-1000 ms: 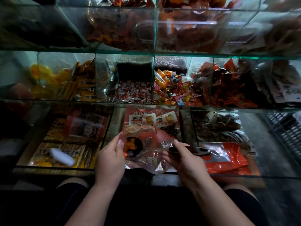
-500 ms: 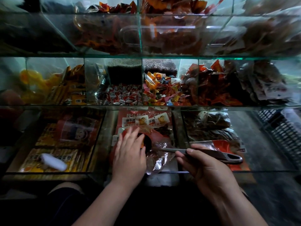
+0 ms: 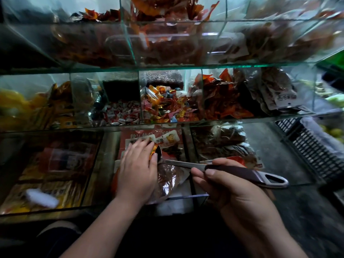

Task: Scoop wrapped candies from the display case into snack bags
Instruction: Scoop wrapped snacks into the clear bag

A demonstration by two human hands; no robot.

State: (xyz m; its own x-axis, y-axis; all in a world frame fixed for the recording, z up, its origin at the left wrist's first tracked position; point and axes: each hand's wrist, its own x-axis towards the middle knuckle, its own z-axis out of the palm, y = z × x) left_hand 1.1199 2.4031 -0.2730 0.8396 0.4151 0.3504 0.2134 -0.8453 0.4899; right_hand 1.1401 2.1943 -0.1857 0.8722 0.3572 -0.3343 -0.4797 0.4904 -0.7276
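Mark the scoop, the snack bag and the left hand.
scoop (image 3: 238, 173): head view, dark handle.
snack bag (image 3: 167, 176): head view, clear crinkled side.
left hand (image 3: 137, 168): head view, back of hand.

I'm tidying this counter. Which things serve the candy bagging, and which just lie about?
In use:
scoop, gripped by right hand
snack bag, under left hand
wrapped candies

Lying about:
black crate
white object
yellow packets

The left hand (image 3: 136, 170) reaches forward palm down, fingers nearly straight. The right hand (image 3: 229, 187), nearer the body, pinches the scoop (image 3: 242, 173) handle between thumb and curled fingers.
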